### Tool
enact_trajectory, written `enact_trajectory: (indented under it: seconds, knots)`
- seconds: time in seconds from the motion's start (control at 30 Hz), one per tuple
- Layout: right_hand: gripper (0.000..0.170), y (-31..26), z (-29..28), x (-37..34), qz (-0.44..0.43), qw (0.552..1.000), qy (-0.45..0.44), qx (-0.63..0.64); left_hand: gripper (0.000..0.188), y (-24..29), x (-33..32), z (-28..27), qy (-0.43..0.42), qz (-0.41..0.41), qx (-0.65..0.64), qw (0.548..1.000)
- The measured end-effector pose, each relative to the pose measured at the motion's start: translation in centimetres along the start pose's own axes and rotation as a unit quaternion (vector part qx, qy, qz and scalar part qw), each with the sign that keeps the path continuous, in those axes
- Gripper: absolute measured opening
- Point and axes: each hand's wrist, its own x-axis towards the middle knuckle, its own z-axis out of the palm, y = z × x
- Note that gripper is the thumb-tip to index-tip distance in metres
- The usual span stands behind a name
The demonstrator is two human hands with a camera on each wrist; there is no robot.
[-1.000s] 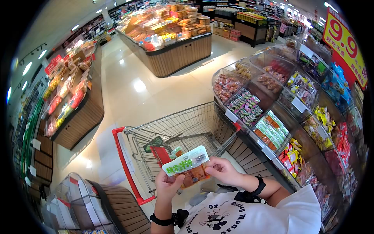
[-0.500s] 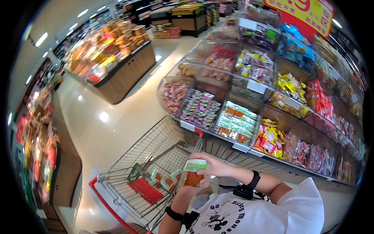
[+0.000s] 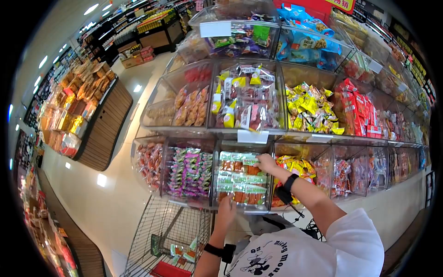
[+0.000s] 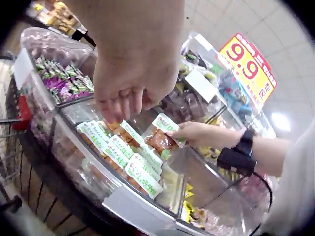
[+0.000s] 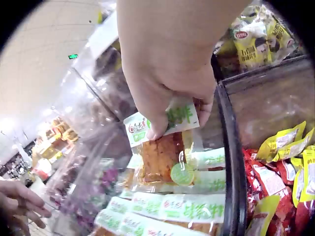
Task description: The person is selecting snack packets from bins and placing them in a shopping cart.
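Observation:
My right hand (image 3: pixel 269 165) reaches over the bin of green-and-white packets (image 3: pixel 243 177) and, in the right wrist view, pinches the top of one clear-fronted packet (image 5: pixel 162 160) with brown food inside. That packet (image 4: pixel 161 141) is raised and tilted above the others in the left wrist view. Near the bin's front edge is my left hand (image 3: pixel 225 214), and its fingers (image 4: pixel 120 104) hang loosely bent with nothing seen in them. Several similar packets (image 3: pixel 183 253) lie in the wire cart (image 3: pixel 170 221), beside a red panel.
Purple-and-green sweets (image 3: pixel 190 171) fill the bin to the left, and yellow-and-red packets (image 3: pixel 295 168) the one to the right. Clear-walled bins rise in tiers behind. A wooden display island (image 3: pixel 108 122) stands across the aisle at the left.
The head view has swung right to face the bins. Both hands, earlier at a packet over the cart, have separated; the right has reached into the bin and pinches a packet, while the left holds none.

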Motion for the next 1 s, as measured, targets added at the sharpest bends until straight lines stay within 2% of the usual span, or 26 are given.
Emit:
enact_trajectory:
  seconds: [0.07, 0.1, 0.2, 0.23, 0.3, 0.33, 0.4, 0.5, 0.53, 0.67, 0.87, 0.97, 1.0]
  knots:
    - [0.027, 0.8, 0.3, 2.0, 0.002, 0.997, -0.02, -0.075, 0.034, 0.7, 3.9, 1.7, -0.002, 0.065, 0.11, 0.992]
    - [0.021, 1.3, 1.4, 3.1, -0.015, 0.997, -0.001, -0.076, 0.035, 1.1, 5.7, 2.6, -0.005, 0.087, 0.147, 0.985]
    - [0.013, 2.8, 3.9, 4.7, 0.026, 0.986, -0.002, -0.162, 0.042, 0.6, 9.6, 6.2, -0.007, 0.148, 0.223, 0.963]
    - [0.014, 2.9, 4.1, 4.8, 0.025, 0.979, -0.02, -0.201, 0.043, 0.6, 10.3, 6.9, -0.037, 0.135, 0.248, 0.959]
    - [0.016, 3.1, 4.7, 4.6, -0.003, 0.961, 0.028, -0.274, 0.044, 0.2, 11.5, 8.1, -0.095, 0.11, 0.298, 0.943]
    - [0.016, 3.6, 5.6, 4.8, -0.006, 0.964, 0.053, -0.26, 0.045, -0.9, 12.0, 9.0, -0.127, 0.074, 0.322, 0.935]
    - [0.018, 4.5, 7.4, 5.4, -0.01, 0.967, 0.103, -0.231, 0.042, -1.7, 11.9, 9.6, -0.129, 0.066, 0.327, 0.934]
    - [0.031, 0.9, 3.3, 3.0, -0.021, 0.965, 0.016, -0.262, 0.039, -2.2, 11.9, 9.9, -0.129, 0.06, 0.337, 0.93]
    - [0.034, 1.1, 4.0, 2.0, -0.041, 0.98, 0.019, -0.193, 0.038, -2.3, 11.9, 10.0, -0.125, 0.063, 0.339, 0.93]
    - [0.034, 1.7, 6.6, 0.6, -0.031, 0.983, -0.001, -0.18, 0.043, -1.9, 12.1, 9.8, -0.144, 0.057, 0.368, 0.917]
    - [0.028, 2.0, 8.2, 0.9, -0.015, 0.984, 0.008, -0.18, 0.043, -2.4, 12.2, 9.8, -0.148, 0.061, 0.348, 0.924]
    - [0.026, 1.9, 7.8, 1.1, -0.014, 0.987, -0.02, -0.158, 0.033, -1.7, 12.1, 8.9, -0.118, 0.068, 0.327, 0.935]
    - [0.026, 1.7, 7.5, 1.2, -0.008, 0.987, -0.023, -0.161, 0.033, -1.2, 11.7, 8.2, -0.076, 0.08, 0.314, 0.943]
